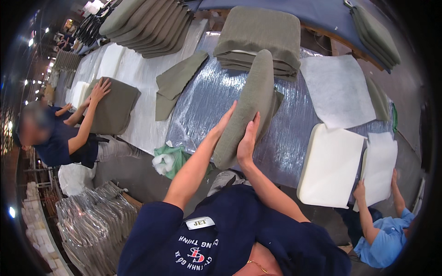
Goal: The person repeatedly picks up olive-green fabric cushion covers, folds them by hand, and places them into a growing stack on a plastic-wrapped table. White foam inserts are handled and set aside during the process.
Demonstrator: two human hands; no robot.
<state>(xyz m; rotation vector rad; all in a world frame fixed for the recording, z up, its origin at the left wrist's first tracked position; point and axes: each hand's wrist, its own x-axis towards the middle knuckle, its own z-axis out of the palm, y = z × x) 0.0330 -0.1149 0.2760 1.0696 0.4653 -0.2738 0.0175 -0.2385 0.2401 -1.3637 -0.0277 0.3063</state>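
A grey-green fabric seat cushion [246,108] stands on edge in front of me, its long narrow side facing up. My left hand [225,120] lies along its left face with the fingers stretched out. Against the right face presses my right hand [248,140], thumb and fingers pointing away from me. The cushion is held between both palms above the plastic-wrapped table [285,152]. Just beyond it sits a pile of folded grey-green fabric covers [258,34]. A green bag with white stuffing [169,160] is at the table's near edge, left of my left forearm.
Loose fabric pieces [177,83] lie left of centre, a white fleece sheet [338,89] at right. Finished cushions [147,25] are stacked far left. One co-worker handles a cushion [113,106] at left; another, at right, holds white padding [381,165] beside a foam pad [329,165].
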